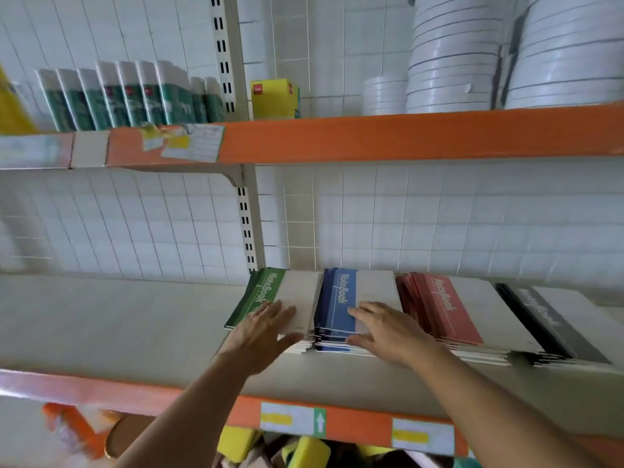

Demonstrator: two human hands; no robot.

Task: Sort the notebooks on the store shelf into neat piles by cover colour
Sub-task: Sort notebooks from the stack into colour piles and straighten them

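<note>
Notebooks lie in four flat piles along the middle shelf [118, 319], and we have both hands on them; the green pile [270, 292] sits furthest left, the blue pile [341, 298] just beside it, then the red pile [442, 305] and the black pile [547, 319] to the right, each touching or nearly touching its neighbour. Our left hand [266, 329] rests flat on the green pile's top cover with fingers spread and straight, gripping nothing; our right hand [385, 327] lies on the blue pile, fingers extended over the cover and thumb down at the front edge, pressing rather than pinching, as far as we can tell. Sorting by colour looks largely done; what seems left is squaring the stacks, since the near edges of the blue and red piles are ragged and stepped.

We judge these to be thin, soft-covered books; a single one would be light and floppy, a whole pile fairly heavy and prone to sliding, cover on cover. Lifting from one corner would let them fan out; better, we think, to push with flat palms against the long sides and the front edge, or to clasp a pile from both sides near the middle.

Above, an orange-edged shelf [405, 136] carries green-and-white packs [135, 96], a yellow box [271, 97] and stacked white rolls [452, 62].
</note>
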